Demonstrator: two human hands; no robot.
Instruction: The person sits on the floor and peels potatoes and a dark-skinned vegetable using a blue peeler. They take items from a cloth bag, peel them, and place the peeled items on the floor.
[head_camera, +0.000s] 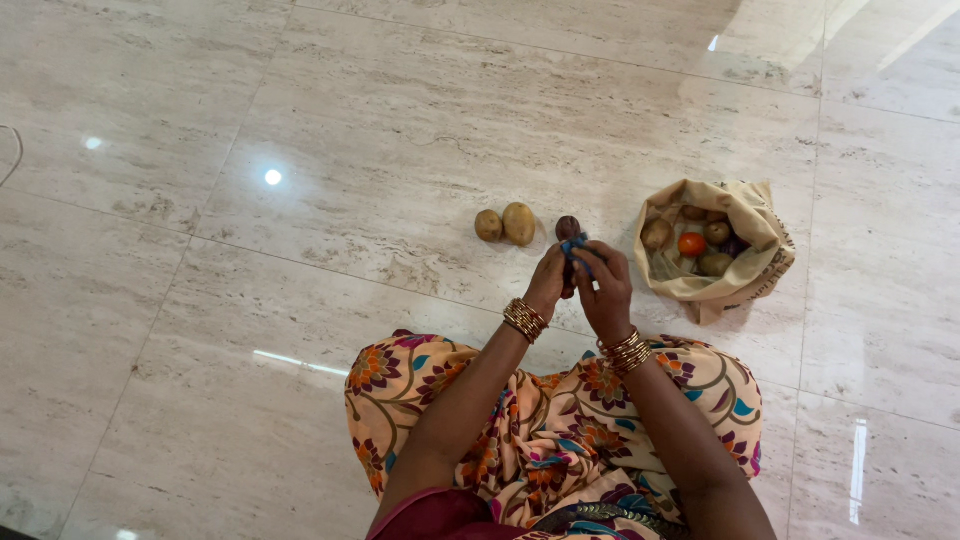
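Two potatoes lie side by side on the marble floor, left of a seated person whose left hand grips a dark round potato just above the floor. The right hand is closed on a blue-handled peeler against it. At right, an open cloth bag holds more vegetables; the held potato looks firm, light, best cupped from behind.

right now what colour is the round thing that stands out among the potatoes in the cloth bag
Orange-red, among brownish potatoes in the beige cloth bag; the head view shows it.
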